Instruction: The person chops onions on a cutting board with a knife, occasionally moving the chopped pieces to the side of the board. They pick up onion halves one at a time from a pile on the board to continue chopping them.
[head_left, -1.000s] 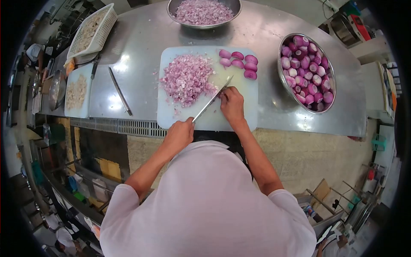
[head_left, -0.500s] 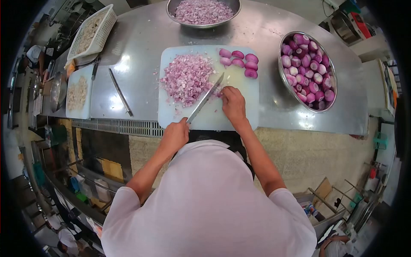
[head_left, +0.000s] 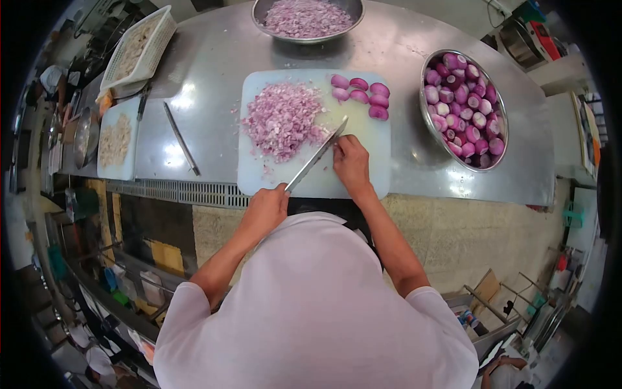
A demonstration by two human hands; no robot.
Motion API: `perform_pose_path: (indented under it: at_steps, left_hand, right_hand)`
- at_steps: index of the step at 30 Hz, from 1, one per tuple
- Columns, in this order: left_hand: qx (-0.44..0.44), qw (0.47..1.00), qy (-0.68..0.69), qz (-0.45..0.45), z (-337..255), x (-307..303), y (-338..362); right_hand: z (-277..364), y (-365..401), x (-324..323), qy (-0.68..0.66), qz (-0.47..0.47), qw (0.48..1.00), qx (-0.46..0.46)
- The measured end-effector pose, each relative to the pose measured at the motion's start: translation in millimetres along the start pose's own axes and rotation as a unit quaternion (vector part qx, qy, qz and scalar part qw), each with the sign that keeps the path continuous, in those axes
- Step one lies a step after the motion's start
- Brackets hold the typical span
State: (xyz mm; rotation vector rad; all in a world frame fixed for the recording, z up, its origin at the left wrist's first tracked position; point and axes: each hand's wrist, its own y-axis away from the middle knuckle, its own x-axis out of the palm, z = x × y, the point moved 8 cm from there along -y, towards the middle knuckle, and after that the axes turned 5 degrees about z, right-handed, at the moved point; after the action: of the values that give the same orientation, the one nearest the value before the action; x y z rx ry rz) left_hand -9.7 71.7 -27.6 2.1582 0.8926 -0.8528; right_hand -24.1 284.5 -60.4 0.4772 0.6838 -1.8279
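Note:
My left hand [head_left: 267, 207] is wrapped round the handle of a knife [head_left: 317, 154], whose blade slants up and right over the white cutting board [head_left: 253, 179]. Beside the blade's tip, my right hand [head_left: 352, 162] rests on the board with its fingers curled together; whatever lies under its fingertips is too small to make out. A heap of chopped red onion [head_left: 283, 122] covers the board's left part. Several onion halves [head_left: 378, 100] sit at its upper right corner.
A metal bowl [head_left: 424, 117] of peeled red onions stands at the right, another bowl [head_left: 311, 40] with chopped onion at the far edge. On the left are a metal rod [head_left: 181, 139], a second board [head_left: 133, 146] and a white basket [head_left: 167, 29]. People work in the background.
The knife has shifted slightly right and its tip now lies closer beside my right hand. My left hand has moved a little to the right with it.

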Motion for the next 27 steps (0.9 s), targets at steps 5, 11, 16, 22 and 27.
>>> perform_pose_path:
  at_steps: [5,11,16,22,27]
  left_hand:
    - [-0.005,1.0,0.002,0.026,-4,3,1]
    - [-0.008,0.999,0.014,0.029,-15,-2,3]
    - [-0.004,0.999,0.004,0.042,-15,2,3]
    - [0.006,1.0,0.007,0.029,-13,2,-1]
    - [0.0,0.999,-0.013,0.037,-8,6,-7]
  right_hand:
    - [-4,4,-2,0.011,-0.009,1.0,0.009]
    - [-10,8,-3,0.014,-0.013,1.0,0.02]
    - [-13,14,-6,0.029,-0.029,0.999,0.002]
    - [-19,12,-6,0.036,-0.021,0.999,0.015]
    - [-21,13,-14,0.032,-0.014,0.999,0.017]
